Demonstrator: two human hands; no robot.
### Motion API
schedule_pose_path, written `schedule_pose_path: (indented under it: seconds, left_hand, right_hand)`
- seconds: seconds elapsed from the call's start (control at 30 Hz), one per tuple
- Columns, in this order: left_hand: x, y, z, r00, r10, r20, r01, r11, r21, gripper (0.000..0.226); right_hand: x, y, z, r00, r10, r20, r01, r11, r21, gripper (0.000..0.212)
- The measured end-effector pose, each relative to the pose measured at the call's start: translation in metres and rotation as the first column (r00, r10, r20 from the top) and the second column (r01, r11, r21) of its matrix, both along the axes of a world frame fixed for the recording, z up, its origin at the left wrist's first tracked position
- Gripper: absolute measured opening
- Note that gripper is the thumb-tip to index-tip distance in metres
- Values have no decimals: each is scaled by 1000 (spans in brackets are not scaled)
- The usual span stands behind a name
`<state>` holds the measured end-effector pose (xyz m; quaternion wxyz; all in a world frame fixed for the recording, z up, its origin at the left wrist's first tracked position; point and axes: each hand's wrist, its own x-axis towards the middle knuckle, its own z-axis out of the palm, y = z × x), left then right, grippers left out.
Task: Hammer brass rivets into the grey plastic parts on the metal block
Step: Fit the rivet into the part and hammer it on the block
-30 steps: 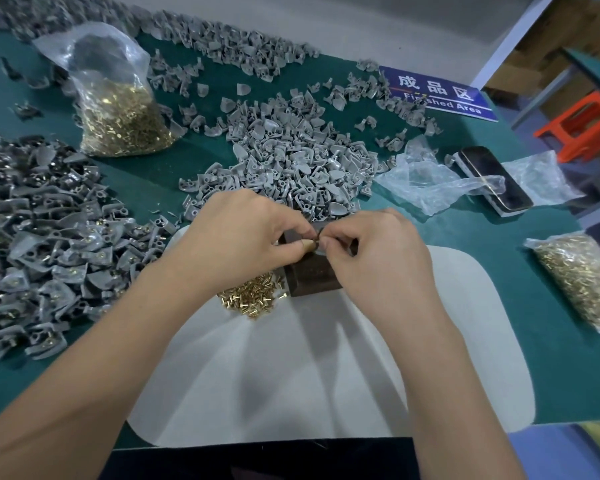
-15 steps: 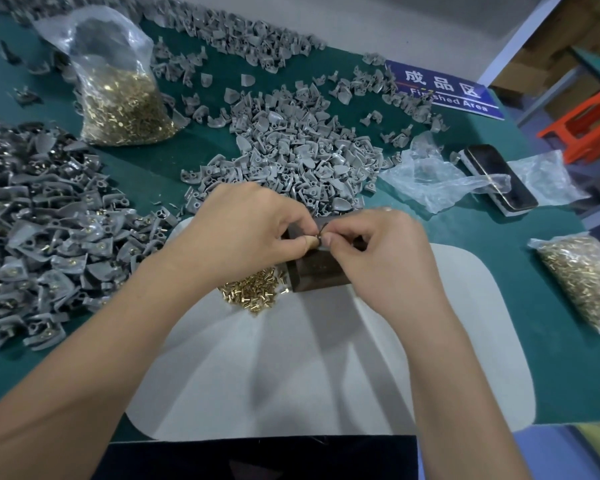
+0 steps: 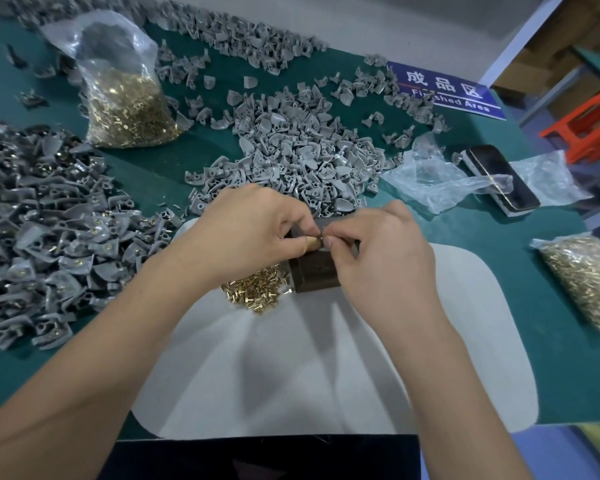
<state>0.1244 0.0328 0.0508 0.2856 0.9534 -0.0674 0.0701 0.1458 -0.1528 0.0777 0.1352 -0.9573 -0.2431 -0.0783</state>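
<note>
Across the green tabletop [image 3: 551,306] lay heaps of grey plastic parts [image 3: 291,161]; the metal block [image 3: 314,271] sat on a white mat [image 3: 291,375] beside loose brass rivets [image 3: 257,289]. Above the block, left hand [image 3: 243,233] and right hand [image 3: 385,254] each kept a pinching grip on something too small to identify.

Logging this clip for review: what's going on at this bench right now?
A person's left hand and right hand meet over a dark metal block on a white mat, fingertips pinching something small between them, too hidden to name. Loose brass rivets lie beside the block, a pile of grey plastic parts behind it. No hammer is in view.
</note>
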Motion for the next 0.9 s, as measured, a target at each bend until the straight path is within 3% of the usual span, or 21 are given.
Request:
schedule_pose_path:
  seconds: [0.13, 0.33, 0.63, 0.77, 0.83, 0.9]
  left_hand:
    - [0, 1, -1, 1000, -17, -6, 17, 1000, -16, 7]
    - [-1, 0, 0, 999, -23, 29, 23, 1000, 11, 5]
    - [-1, -2, -1, 1000, -11, 25, 12, 1000, -19, 9]
    - [-1, -5, -2, 1000, -7, 1, 7, 1000, -22, 8]
    - [-1, -6, -3, 1000, -1, 5, 1, 1000, -24, 7]
    - [-1, -6, -4, 1000, 2, 11, -2, 1000, -23, 7]
  right_hand:
    - [-3, 1, 1, 999, 38, 37, -37, 999, -24, 13]
    - [10, -5, -3, 978, 26, -209, 11, 985, 173, 11]
    - [7, -6, -7, 988, -17, -152, 44, 984, 171, 10]
    - [3, -8, -9, 986, 63, -153, -19, 962, 272, 11]
    - [-3, -14, -10, 994, 0, -114, 41, 931, 362, 16]
    - [-8, -25, -12, 988, -134, -71, 150, 933, 327, 20]
